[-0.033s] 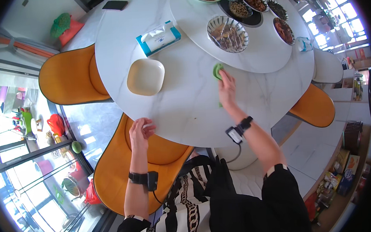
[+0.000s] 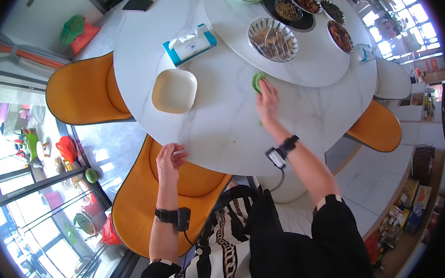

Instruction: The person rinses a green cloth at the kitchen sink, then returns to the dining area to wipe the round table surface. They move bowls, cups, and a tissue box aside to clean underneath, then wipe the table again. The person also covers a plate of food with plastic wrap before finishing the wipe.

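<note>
My right hand (image 2: 267, 99) lies flat on a green cloth (image 2: 255, 81) and presses it onto the white marble table (image 2: 222, 129), right at the rim of the raised round turntable (image 2: 305, 75). My left hand (image 2: 170, 160) is at the table's near edge above an orange chair (image 2: 135, 215), fingers loosely curled and holding nothing. A cream square plate (image 2: 174, 91) stands on the table between the two hands, to the left of the cloth. Both wrists carry black bands.
Several bowls of food (image 2: 272, 39) stand on the turntable. A blue tissue pack (image 2: 189, 44) lies behind the plate and a black phone (image 2: 138, 5) at the far edge. More orange chairs (image 2: 84, 91) (image 2: 377, 127) ring the table. Glass windows run along the left.
</note>
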The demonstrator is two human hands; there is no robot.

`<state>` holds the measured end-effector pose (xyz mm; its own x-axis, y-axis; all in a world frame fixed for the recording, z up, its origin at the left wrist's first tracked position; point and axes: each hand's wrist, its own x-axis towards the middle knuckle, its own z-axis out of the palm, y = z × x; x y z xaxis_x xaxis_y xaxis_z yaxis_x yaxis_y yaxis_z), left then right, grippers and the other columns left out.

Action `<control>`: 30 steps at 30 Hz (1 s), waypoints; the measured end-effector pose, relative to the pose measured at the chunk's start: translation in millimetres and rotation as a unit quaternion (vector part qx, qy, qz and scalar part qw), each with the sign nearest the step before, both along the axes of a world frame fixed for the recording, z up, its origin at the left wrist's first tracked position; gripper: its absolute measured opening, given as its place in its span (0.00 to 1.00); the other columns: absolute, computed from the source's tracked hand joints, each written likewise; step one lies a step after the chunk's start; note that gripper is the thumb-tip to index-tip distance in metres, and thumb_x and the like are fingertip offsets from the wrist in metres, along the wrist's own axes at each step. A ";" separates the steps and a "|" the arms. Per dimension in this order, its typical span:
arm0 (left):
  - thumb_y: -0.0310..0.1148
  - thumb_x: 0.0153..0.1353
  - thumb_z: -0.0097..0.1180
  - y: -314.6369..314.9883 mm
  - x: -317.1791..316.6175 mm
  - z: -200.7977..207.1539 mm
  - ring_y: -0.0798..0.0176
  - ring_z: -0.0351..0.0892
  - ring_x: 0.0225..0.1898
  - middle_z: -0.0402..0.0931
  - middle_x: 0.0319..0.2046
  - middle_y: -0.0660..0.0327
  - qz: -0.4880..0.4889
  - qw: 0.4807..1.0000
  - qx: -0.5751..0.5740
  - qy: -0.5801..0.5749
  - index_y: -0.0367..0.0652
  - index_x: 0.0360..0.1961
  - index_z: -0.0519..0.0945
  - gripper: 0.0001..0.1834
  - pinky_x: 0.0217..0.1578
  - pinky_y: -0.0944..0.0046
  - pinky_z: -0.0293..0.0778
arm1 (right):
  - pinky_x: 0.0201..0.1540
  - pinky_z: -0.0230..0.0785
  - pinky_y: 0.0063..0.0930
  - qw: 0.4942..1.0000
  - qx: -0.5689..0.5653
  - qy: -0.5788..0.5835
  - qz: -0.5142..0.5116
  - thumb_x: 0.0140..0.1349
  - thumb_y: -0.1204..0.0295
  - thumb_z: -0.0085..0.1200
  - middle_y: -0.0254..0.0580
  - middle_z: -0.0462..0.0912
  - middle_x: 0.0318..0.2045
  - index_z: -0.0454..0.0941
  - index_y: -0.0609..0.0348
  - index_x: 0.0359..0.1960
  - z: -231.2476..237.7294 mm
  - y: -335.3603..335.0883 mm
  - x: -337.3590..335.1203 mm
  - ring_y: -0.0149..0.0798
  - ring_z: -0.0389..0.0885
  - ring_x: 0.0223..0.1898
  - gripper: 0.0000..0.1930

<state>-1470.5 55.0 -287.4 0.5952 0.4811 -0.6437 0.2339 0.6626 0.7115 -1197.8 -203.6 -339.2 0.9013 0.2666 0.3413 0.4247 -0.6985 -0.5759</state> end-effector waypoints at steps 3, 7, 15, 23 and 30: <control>0.37 0.70 0.50 -18.2 -21.8 0.2 0.62 0.83 0.31 0.80 0.35 0.59 -0.020 0.999 -0.023 0.014 0.42 0.40 0.77 0.10 0.25 0.69 0.75 | 0.62 0.60 0.45 0.995 -0.087 -0.052 0.004 0.54 0.81 0.56 0.41 0.72 0.62 0.67 0.58 0.63 -5.0 50.4 16.3 0.49 0.69 0.60 0.31; 0.37 0.70 0.49 -31.2 -35.9 5.2 0.62 0.83 0.30 0.80 0.34 0.59 -0.018 0.999 -0.045 0.013 0.42 0.38 0.78 0.10 0.26 0.69 0.75 | 0.62 0.61 0.43 0.994 -0.065 -0.046 0.073 0.55 0.83 0.54 0.42 0.74 0.61 0.72 0.56 0.61 4.9 83.0 36.9 0.47 0.70 0.60 0.28; 0.36 0.70 0.49 -42.8 -43.7 -4.4 0.61 0.84 0.31 0.82 0.34 0.58 -0.075 0.995 -0.048 0.048 0.40 0.38 0.78 0.11 0.29 0.66 0.79 | 0.59 0.65 0.39 0.944 0.059 0.027 0.325 0.54 0.87 0.49 0.40 0.80 0.56 0.82 0.56 0.50 -3.8 30.6 -1.6 0.44 0.76 0.55 0.22; 0.38 0.71 0.39 -73.2 -46.4 -47.7 0.45 0.77 0.54 0.77 0.49 0.41 -0.155 0.923 -0.348 0.052 0.27 0.51 0.75 0.22 0.56 0.50 0.74 | 0.61 0.63 0.41 0.975 -0.038 0.028 0.215 0.58 0.85 0.50 0.41 0.77 0.58 0.78 0.58 0.54 26.7 -35.4 -98.7 0.47 0.74 0.58 0.21; 0.36 0.70 0.36 -79.8 -35.7 -53.0 0.39 0.74 0.57 0.74 0.53 0.37 -0.149 0.918 -0.366 0.019 0.22 0.51 0.73 0.24 0.60 0.48 0.71 | 0.66 0.54 0.47 0.992 -0.056 0.065 0.093 0.58 0.85 0.48 0.41 0.65 0.67 0.66 0.58 0.65 26.2 52.8 -170.6 0.48 0.62 0.67 0.30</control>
